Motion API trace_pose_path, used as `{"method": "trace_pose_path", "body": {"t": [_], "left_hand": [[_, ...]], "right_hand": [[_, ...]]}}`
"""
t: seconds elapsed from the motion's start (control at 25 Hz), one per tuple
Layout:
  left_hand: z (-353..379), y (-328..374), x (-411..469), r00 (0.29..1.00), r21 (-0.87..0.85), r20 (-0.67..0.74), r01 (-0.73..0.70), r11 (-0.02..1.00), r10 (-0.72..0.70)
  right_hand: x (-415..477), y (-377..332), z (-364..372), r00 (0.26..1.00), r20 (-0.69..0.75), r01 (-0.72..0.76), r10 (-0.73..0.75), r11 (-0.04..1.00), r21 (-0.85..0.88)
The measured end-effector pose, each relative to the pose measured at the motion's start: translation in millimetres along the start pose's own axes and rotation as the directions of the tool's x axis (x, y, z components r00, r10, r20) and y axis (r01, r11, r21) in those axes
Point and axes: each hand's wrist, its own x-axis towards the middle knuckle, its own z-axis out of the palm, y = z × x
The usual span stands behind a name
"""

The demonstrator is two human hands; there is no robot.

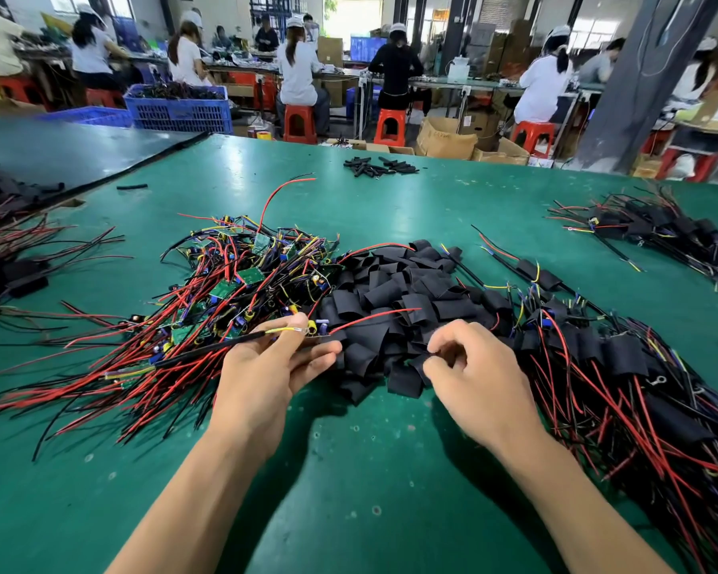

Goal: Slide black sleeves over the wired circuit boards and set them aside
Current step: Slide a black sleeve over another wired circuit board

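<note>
My left hand (268, 366) holds a wired circuit board (314, 330) by its edge, with its red, black and yellow leads trailing to both sides. My right hand (469, 368) has its fingers curled and pinches a black sleeve (419, 362) at the near edge of the heap of loose black sleeves (394, 300) in the middle of the green table (349, 490). Left of that heap lies a tangled pile of bare wired boards (241, 279). On the right, by my right forearm, lies a heap of sleeved boards (622, 366).
More sleeved bundles lie at the far right (655, 229) and at the left edge (13, 258). A few black tubes (378, 165) sit near the table's far edge. Beyond it, people sit on red stools at benches, beside blue crates (179, 107) and cardboard boxes.
</note>
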Motion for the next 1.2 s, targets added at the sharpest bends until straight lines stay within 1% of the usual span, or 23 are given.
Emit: {"method": "trace_pose_path", "body": {"t": [0.16,0.32,0.44,0.56,0.64,0.76,0.84,0.88,0.96,1.08,1.2], "left_hand": [[-1.5,-0.2,-0.4,0.999,0.017,0.010,0.030,0.999,-0.030],[-0.3,-0.4,-0.6,0.999,0.038,0.018,0.045,0.998,-0.046],[-0.4,-1.7,-0.1,0.998,0.040,0.014,0.065,0.997,-0.066],[-0.7,-4.1,0.0,0.997,0.051,0.011,0.078,0.996,-0.079],[-2.0,-5.2,0.4,0.996,0.061,0.011,0.089,0.994,-0.090],[-3.2,-5.1,0.8,0.995,0.069,0.016,0.101,0.992,-0.103],[-3.3,-4.4,0.4,0.994,0.070,0.029,0.104,0.992,-0.107],[-3.2,-4.3,0.1,0.994,0.075,0.044,0.101,0.992,-0.105],[-3.0,-4.4,-0.7,0.992,0.074,0.077,0.092,0.993,-0.098],[-2.8,-3.8,0.1,0.991,0.029,0.080,0.100,0.995,-0.103],[-3.0,-1.3,1.8,0.989,-0.014,0.079,0.125,0.992,-0.123]], "right_hand": [[-1.0,-5.8,-9.4,0.971,0.232,-0.029,0.058,0.991,-0.127],[2.2,-2.3,-17.7,0.940,0.332,-0.015,0.075,0.984,-0.179],[1.4,2.1,-17.4,0.946,0.315,-0.001,0.074,0.974,-0.225],[0.8,6.8,-13.1,0.969,0.247,0.019,0.031,0.979,-0.201],[2.1,8.6,-9.7,0.985,0.171,0.005,0.013,0.994,-0.105],[4.6,7.1,-7.7,1.000,-0.011,-0.014,0.015,0.996,0.090],[7.4,5.4,-8.8,0.992,-0.115,-0.014,0.047,0.963,0.269],[9.0,5.3,-9.5,0.986,-0.138,-0.031,0.088,0.927,0.373],[10.7,6.6,-10.6,0.980,-0.111,-0.083,0.167,0.841,0.535],[12.0,5.8,-9.7,0.977,0.004,-0.151,0.214,0.678,0.719],[14.1,5.7,-7.9,0.963,0.084,-0.210,0.257,0.513,0.832]]}}
